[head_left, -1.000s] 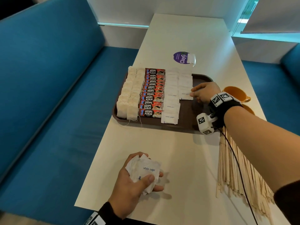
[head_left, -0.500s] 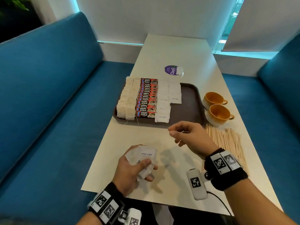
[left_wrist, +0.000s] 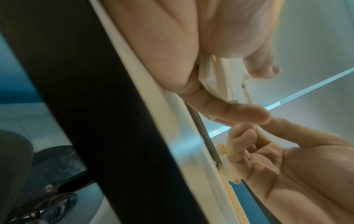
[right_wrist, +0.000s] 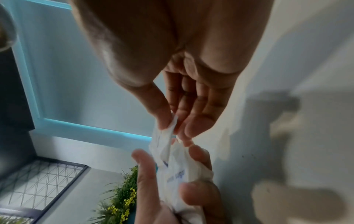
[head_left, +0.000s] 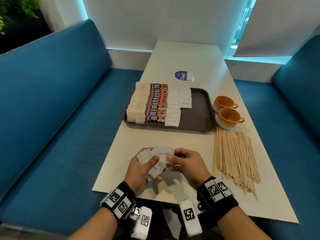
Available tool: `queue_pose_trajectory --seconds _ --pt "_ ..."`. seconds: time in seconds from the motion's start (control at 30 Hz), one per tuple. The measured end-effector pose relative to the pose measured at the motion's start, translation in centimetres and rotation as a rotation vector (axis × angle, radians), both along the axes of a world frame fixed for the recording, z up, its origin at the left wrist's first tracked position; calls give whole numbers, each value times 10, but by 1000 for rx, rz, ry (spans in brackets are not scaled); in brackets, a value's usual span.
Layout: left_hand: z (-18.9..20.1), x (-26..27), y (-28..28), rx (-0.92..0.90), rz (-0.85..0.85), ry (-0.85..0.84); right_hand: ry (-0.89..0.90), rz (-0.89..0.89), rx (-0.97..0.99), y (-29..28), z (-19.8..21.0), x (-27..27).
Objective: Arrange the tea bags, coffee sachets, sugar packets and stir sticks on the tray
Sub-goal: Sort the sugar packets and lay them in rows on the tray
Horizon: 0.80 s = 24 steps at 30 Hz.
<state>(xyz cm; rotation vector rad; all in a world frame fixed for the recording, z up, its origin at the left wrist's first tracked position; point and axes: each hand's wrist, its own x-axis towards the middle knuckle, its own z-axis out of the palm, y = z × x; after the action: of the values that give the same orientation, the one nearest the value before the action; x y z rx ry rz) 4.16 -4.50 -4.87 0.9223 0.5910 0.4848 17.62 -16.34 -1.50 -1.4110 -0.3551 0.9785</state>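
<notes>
My left hand [head_left: 147,166] grips a bunch of white sugar packets [head_left: 155,168] over the near table edge. My right hand [head_left: 174,159] pinches the top sugar packet [head_left: 163,153] of that bunch between thumb and fingers; the pinch shows in the right wrist view [right_wrist: 168,127]. On the brown tray [head_left: 199,110] lie rows of tea bags [head_left: 136,104], red coffee sachets [head_left: 156,103] and sugar packets [head_left: 174,108]. A heap of wooden stir sticks [head_left: 232,155] lies on the table right of my hands.
Two orange cups [head_left: 226,111] stand right of the tray. A purple round sticker [head_left: 181,75] is on the white table [head_left: 190,58] behind the tray. Blue benches [head_left: 52,101] run along both sides.
My right hand came back from the tray's sugar row to the left hand and took hold of the top packet. The head view has pulled back and up.
</notes>
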Motion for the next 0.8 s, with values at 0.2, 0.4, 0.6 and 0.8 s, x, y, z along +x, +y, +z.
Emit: queue_pose_trajectory --seconds 0.2,0.4,0.6,0.8 --pt "-4 1 0 31 -5 43 -98 39 -17 -11 0 1" --pt "-5 0 1 80 -24 53 -308 105 35 -16 -6 0" --pt "-2 0 0 55 -13 56 -386 140 20 -15 -4 -5" --pt "-3 1 0 -14 -9 15 -364 104 28 -14 0 -6"
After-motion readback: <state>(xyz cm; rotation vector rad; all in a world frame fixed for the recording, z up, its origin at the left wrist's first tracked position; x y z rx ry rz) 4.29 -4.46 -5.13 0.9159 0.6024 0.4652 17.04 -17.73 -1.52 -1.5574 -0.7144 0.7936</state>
